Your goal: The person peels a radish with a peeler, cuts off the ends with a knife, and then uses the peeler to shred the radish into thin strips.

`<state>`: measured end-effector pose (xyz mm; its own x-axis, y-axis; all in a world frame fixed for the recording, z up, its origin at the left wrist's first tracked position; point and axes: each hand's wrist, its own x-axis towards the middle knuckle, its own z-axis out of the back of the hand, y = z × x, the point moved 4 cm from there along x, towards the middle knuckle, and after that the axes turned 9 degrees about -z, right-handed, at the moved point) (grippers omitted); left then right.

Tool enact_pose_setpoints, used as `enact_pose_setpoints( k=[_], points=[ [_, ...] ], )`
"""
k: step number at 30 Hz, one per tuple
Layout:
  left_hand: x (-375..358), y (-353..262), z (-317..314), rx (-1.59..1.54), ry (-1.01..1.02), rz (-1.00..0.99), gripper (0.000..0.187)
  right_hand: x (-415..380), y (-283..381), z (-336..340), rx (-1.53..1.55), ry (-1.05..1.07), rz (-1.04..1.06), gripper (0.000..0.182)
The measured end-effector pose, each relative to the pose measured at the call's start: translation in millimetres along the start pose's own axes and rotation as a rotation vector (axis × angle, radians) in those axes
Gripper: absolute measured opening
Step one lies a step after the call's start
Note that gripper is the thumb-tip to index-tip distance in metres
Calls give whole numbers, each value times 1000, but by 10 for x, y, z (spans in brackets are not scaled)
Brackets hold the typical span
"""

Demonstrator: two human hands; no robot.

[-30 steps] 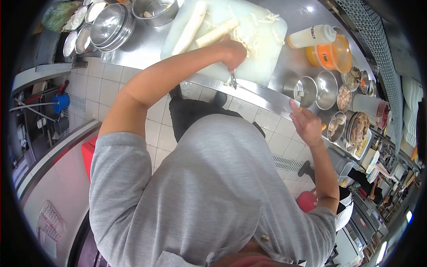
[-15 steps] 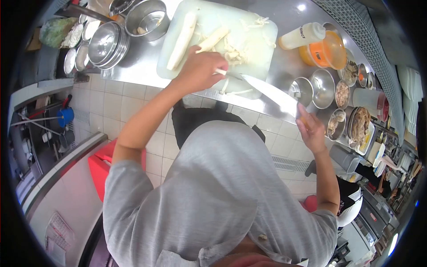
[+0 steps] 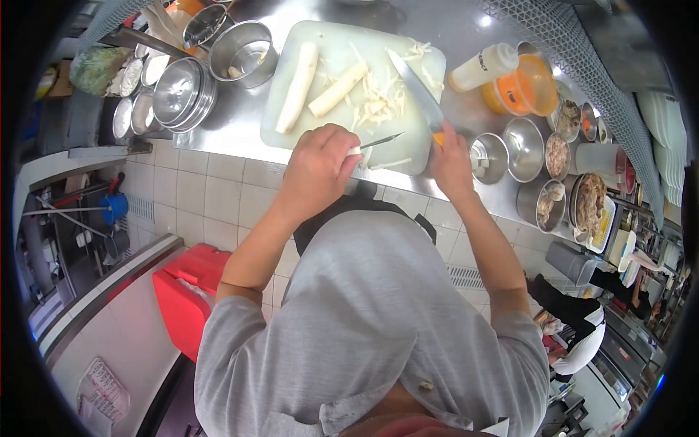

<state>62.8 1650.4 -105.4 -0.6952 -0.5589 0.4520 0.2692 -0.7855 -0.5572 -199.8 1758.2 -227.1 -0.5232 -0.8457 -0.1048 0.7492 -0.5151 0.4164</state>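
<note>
My left hand point(image 3: 320, 169) is closed around the white handle of a small paring knife point(image 3: 382, 140), its narrow blade pointing right over the cutting board's near edge. In my right hand point(image 3: 453, 166) is the yellow-orange handle of a chef's knife point(image 3: 420, 91). Its broad blade lies over the right side of the white cutting board point(image 3: 328, 44), tip pointing away from me. On the board are a long, pale peeled vegetable point(image 3: 297, 89) and a shorter piece point(image 3: 337, 90). Beside them spreads a heap of pale strips point(image 3: 378, 105).
Stacked steel bowls point(image 3: 180, 95) and a steel pot point(image 3: 244, 54) stand left of the board. To the right are a squeeze bottle point(image 3: 484, 67), an orange tub point(image 3: 520, 86) and several steel bowls of ingredients. A red bin point(image 3: 182, 291) is behind me; another person point(image 3: 582, 335) bends at the right.
My right hand has moved left, and the chef's knife has swung from off the counter's edge to over the board. My left hand has drawn back from the vegetables toward me with the paring knife.
</note>
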Motion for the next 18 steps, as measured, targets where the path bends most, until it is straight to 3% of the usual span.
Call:
enact_pose_setpoints(
  k=[7, 10, 13, 15, 18],
  points=[
    [-55, 109, -84, -324, -33, 170, 16, 508, 235, -377, -135, -29, 21, 56],
    [-103, 226, -174, -568, -43, 323, 14, 439, 368, -203, -368, -165, 85, 56],
    [-140, 352, -286, -756, -61, 440, 15, 167, 578, 116, 106, -159, 261, 55],
    [-165, 429, -400, -887, -90, 489, 17, -63, 772, 137, 724, 391, -55, 65],
    [-73, 407, -508, -995, -152, 476, 18, -418, 1150, 82, 1100, 508, 39, 64]
  ],
)
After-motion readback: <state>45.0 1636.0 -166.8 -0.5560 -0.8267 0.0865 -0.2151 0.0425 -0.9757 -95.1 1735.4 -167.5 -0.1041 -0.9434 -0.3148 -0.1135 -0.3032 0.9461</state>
